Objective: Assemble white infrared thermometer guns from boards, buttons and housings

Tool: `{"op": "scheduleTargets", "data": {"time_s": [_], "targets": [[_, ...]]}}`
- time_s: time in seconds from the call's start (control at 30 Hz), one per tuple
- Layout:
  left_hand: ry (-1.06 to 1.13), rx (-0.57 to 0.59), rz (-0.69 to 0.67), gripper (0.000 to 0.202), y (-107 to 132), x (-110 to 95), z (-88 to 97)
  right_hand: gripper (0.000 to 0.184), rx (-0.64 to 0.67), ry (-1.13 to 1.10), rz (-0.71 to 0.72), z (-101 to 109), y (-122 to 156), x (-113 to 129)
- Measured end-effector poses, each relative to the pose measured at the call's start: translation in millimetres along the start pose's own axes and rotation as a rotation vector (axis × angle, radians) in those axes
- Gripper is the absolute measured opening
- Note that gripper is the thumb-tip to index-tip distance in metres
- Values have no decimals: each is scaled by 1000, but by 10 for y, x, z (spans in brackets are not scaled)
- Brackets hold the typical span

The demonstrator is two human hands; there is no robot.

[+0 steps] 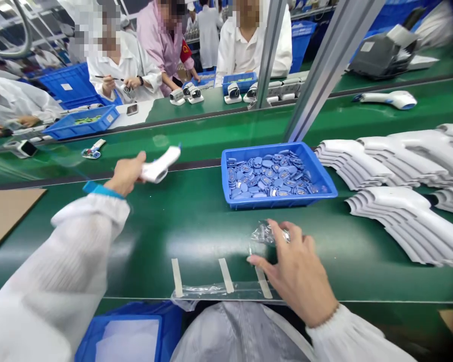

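My left hand (127, 173) is stretched out over the green table and grips a white plastic housing (159, 165) by one end. My right hand (292, 266) lies near the table's front edge. Its fingers are pinched on a small piece of clear plastic film (262, 234). Just beyond it stands a blue tray (326, 183) filled with several small blue and silver parts (266, 176). Three strips of tape (225, 275) hold a clear plastic bag (207, 290) to the front edge of the table.
Rows of white housings (400, 166) are stacked at the right. A brown board (3, 211) lies at the left. Two metal posts (324, 60) rise behind the tray. Across the green conveyor belt (249, 130), people in white coats work at another bench. Below the table stands a blue bin (128, 334).
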State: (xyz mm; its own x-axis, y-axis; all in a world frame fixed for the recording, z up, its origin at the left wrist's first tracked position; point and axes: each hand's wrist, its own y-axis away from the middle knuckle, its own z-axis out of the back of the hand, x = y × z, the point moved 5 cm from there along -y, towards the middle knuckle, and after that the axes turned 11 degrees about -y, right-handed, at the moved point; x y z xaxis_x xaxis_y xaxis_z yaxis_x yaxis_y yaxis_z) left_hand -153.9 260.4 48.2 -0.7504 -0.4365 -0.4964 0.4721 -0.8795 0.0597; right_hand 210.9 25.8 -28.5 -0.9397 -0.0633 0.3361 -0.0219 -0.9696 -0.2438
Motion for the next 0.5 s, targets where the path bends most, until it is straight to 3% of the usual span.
{"op": "scheduleTargets", "data": {"time_s": [0.13, 0.23, 0.37, 0.5], "targets": [[248, -63, -11, 35, -310, -556, -195, 44, 11, -158, -20, -87, -164, 102], [372, -45, -34, 27, -296, -679, -416, 36, -16, -369, -58, 16, -246, -137], [468, 2, -94, 23, -17, -502, -610, 31, -29, -441, -100, 203, -95, -430], [445, 38, -140, 18, 451, -174, -544, 33, 42, -349, 47, 140, 146, -425]]}}
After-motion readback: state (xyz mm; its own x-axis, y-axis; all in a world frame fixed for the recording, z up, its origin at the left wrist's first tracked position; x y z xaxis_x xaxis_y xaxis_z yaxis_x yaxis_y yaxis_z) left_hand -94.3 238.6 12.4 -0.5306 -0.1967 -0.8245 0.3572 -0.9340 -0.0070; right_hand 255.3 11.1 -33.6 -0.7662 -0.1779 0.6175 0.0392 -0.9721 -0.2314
